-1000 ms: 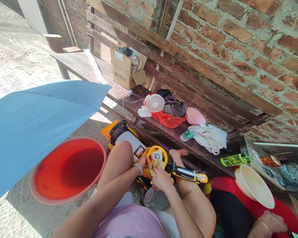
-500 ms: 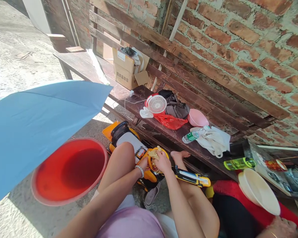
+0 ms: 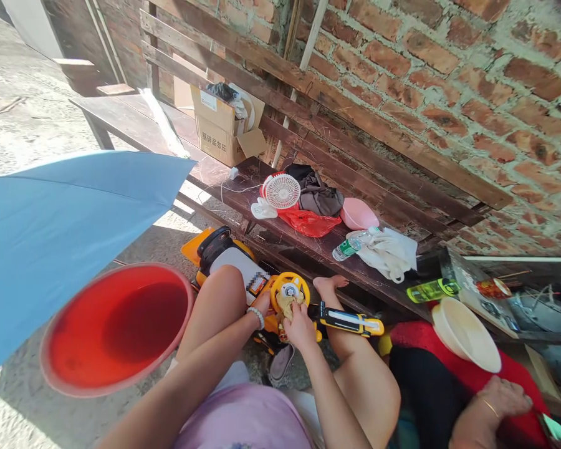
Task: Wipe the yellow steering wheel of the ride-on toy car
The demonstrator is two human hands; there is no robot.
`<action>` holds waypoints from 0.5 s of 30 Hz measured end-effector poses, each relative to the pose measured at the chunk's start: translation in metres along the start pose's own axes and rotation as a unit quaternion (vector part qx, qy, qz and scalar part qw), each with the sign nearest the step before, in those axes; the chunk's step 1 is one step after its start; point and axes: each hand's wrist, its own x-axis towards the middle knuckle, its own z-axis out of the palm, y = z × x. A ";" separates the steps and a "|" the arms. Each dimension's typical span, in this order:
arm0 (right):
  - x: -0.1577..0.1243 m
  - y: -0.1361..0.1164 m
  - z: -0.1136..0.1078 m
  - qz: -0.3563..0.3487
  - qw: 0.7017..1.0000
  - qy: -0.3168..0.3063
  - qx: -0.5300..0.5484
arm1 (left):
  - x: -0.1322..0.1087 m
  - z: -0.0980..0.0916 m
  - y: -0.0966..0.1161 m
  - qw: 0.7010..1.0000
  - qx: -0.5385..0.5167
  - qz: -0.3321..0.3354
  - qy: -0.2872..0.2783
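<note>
Between my knees sits a yellow and black ride-on toy car with a white seat area. Its yellow steering wheel has a pale round centre. My left hand, with a beaded bracelet on the wrist, is closed at the left edge of the wheel; its fingertips are partly hidden. In my right hand is a crumpled yellowish cloth, pressed against the lower part of the wheel. Beside my right leg, a yellow, white and black arm-like part sticks out from the car.
A red basin of water stands left, under a blue umbrella. The bench bears a carton, a fan, a red bag and a bottle. At right, another person's hand is near a cream basin.
My right hand and the cloth have moved from the top of the steering wheel down to its lower part, uncovering the wheel's centre. The view has shifted slightly right.
</note>
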 end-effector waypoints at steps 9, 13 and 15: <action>-0.038 -0.023 0.026 -0.082 0.996 0.014 0.022 | 0.003 0.004 -0.002 0.999 -0.024 0.011 -0.024; -0.028 -0.022 0.015 -0.092 0.993 0.034 0.065 | 0.007 0.001 -0.004 0.998 -0.041 0.025 -0.029; -0.016 -0.024 0.007 -0.119 0.988 0.047 0.085 | 0.007 0.000 -0.004 0.996 -0.065 0.026 -0.052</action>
